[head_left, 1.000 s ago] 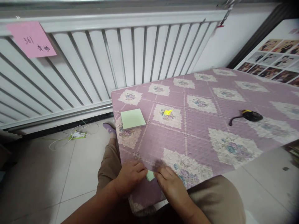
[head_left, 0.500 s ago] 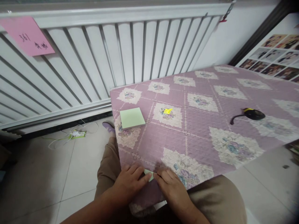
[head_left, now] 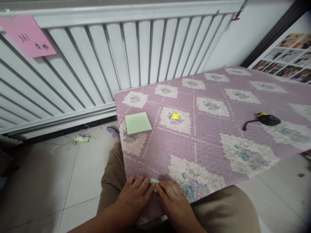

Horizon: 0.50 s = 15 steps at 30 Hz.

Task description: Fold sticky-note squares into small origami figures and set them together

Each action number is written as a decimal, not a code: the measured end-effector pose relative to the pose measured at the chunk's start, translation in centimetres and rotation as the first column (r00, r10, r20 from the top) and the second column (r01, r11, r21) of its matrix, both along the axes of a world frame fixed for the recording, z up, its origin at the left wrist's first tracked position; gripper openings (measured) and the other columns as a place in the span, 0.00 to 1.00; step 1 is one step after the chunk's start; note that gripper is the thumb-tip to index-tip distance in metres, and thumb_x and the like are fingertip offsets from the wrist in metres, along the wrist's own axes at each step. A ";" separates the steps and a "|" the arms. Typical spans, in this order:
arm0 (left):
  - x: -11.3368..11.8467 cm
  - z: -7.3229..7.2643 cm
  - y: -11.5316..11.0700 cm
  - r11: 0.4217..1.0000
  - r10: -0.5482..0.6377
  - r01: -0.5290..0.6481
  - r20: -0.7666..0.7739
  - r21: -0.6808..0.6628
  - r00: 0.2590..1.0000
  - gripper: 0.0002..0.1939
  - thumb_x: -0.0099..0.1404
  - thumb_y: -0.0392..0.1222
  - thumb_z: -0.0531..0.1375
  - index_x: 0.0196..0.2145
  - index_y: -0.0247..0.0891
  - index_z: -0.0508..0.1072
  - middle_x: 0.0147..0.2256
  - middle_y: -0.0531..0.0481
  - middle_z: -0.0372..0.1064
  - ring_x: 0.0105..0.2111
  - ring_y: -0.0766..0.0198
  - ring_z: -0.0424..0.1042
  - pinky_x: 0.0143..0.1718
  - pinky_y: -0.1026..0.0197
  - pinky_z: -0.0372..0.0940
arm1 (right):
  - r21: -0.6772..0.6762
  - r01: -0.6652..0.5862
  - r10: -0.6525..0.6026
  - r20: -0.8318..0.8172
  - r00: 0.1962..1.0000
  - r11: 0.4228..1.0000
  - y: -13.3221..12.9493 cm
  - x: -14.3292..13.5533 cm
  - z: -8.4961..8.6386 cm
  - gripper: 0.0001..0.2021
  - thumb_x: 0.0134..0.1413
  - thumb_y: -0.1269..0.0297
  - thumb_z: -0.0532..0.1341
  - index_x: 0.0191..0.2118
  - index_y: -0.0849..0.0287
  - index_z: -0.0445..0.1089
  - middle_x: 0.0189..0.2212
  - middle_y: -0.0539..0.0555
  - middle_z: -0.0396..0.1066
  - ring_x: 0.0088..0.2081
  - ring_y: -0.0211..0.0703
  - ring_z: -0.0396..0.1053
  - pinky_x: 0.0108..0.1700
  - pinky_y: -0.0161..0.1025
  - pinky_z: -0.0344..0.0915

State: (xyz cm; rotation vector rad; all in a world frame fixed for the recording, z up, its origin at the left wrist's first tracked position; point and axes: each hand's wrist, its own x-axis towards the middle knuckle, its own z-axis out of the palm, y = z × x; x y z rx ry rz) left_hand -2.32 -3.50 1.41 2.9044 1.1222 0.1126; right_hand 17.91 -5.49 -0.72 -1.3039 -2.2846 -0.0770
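Note:
At the near corner of the table, my left hand (head_left: 136, 195) and my right hand (head_left: 173, 195) press a small folded piece of light green paper (head_left: 154, 181) against the cloth. Both thumbs and bent fingers meet around it and hide much of its outline. Farther up lies a stack of light green paper squares (head_left: 138, 123), flat near the left edge. A tiny folded yellow paper (head_left: 176, 116) rests to the right of the stack, apart from both hands.
A purple floral tablecloth (head_left: 175, 145) covers the table. A black object with a strap (head_left: 268, 119) lies at the right. Behind stands a white radiator (head_left: 143, 51) bearing a pink note (head_left: 29, 37). A power strip (head_left: 81, 139) with cables sits on the floor at left.
My right hand has moved slightly left, so my thumbs are closer together and less of the green paper shows between them. The view has shifted a little.

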 end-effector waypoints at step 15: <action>-0.2 0.6 -0.3 0.994 0.045 -0.050 -0.058 -0.095 0.997 0.22 0.72 0.43 0.48 0.61 0.41 0.58 0.61 0.45 0.57 0.55 0.55 0.61 0.52 0.53 0.58 | -0.092 0.102 -0.110 -0.091 0.990 0.991 -1.4 -0.7 -1.2 0.17 0.58 0.55 0.57 0.51 0.53 0.68 0.45 0.53 0.73 0.48 0.48 0.66 0.55 0.47 0.50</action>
